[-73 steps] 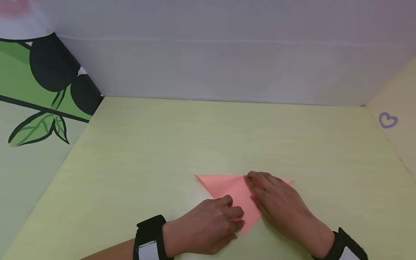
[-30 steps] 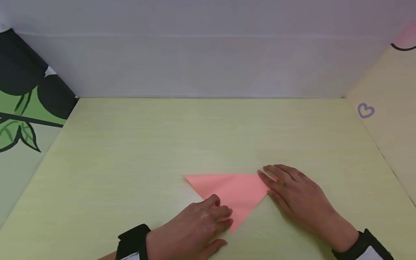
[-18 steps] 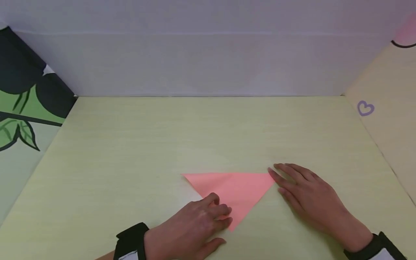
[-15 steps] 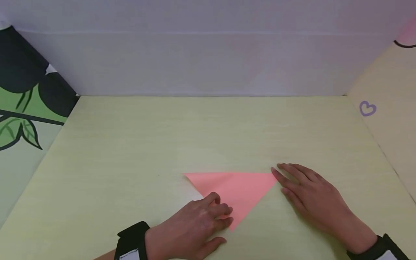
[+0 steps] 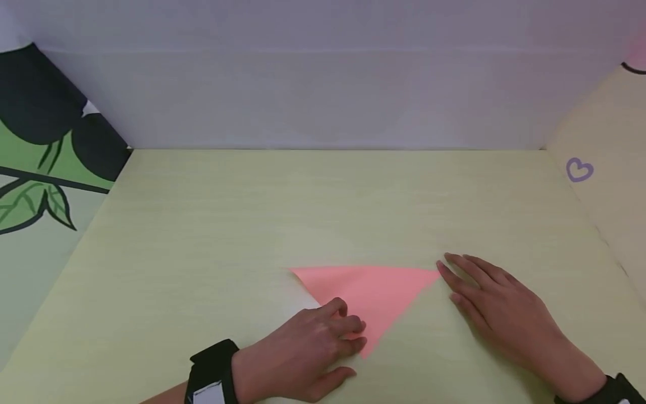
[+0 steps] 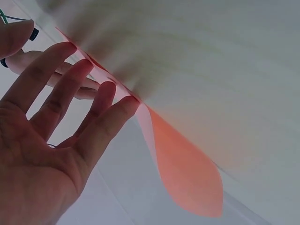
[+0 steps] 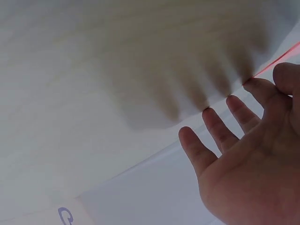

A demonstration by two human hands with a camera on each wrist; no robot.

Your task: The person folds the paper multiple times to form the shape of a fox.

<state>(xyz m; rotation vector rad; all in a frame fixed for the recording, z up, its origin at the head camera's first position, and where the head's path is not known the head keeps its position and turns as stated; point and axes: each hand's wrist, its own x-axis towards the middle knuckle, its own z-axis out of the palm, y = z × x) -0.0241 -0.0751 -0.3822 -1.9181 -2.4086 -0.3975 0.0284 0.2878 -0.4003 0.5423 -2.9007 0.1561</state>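
Head view: we look down on a pale yellow-green desk [image 5: 323, 202] with a faint wood grain, boxed in by panels. At 12 o'clock stands a plain white back wall [image 5: 323, 95]. At 9 o'clock the side panel [image 5: 45, 168] carries a printed green leaf and black round shapes on a branch. At 3 o'clock a cream side panel [image 5: 605, 196] bears a small purple heart [image 5: 578, 169].

We note one loose item on the desk: a pink paper triangle [image 5: 373, 289], lying flat at about 6 o'clock from the desk centre, its long edge toward the back wall and its point toward us. We see nothing between the paper and the walls, and no containers.

Our left hand [image 5: 308, 359] rests at 7 o'clock of the paper, fingers bent, fingertips pressing on the paper near its lower point. A black wrist strap [image 5: 212, 373] sits behind it. Left wrist view confirms it: the fingers [image 6: 101, 124] lie spread along the pink paper edge [image 6: 187, 173], pressing, not pinching.

Our right hand [image 5: 499, 306] lies flat on the desk at 3 o'clock of the paper, fingers straight and slightly spread, the fingertips just beside the paper's right corner. Right wrist view shows the fingers [image 7: 215, 126] extended against the desk, with a thin pink sliver [image 7: 276, 61] at the index tip; whether they touch we cannot tell.
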